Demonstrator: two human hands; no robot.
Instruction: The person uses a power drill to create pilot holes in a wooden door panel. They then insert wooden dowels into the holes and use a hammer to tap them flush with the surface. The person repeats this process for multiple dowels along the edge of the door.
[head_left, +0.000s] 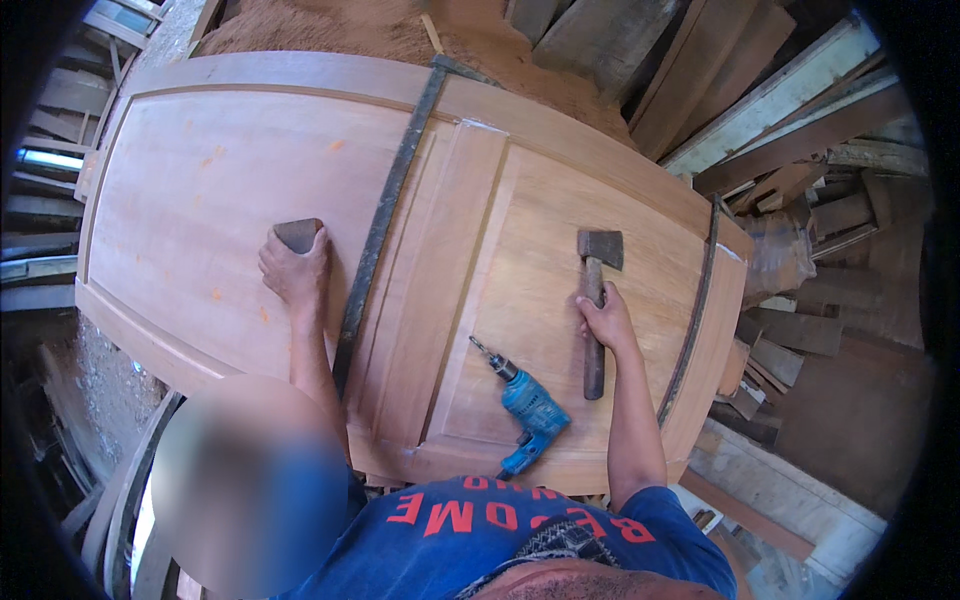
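Note:
A large wooden panel door (230, 160) lies flat in front of me. My left hand (297, 272) grips a small dark block (298, 235), like a sanding block, against the door's left panel. My right hand (607, 320) is wrapped round the wooden handle of a hatchet (600, 247); its dark metal head points away from me, over the right panel. Between my arms, nearer to me, a blue power drill (533, 405) with a bit in its chuck rests on the door.
Two long dark metal clamp bars, a left bar (392, 215) and a right bar (697, 300), cross the door. Reddish sawdust (350, 35) is heaped beyond it. Wooden boards (780, 110) are stacked at the far right, more planks (45, 210) at the left. A blurred patch hides the lower left.

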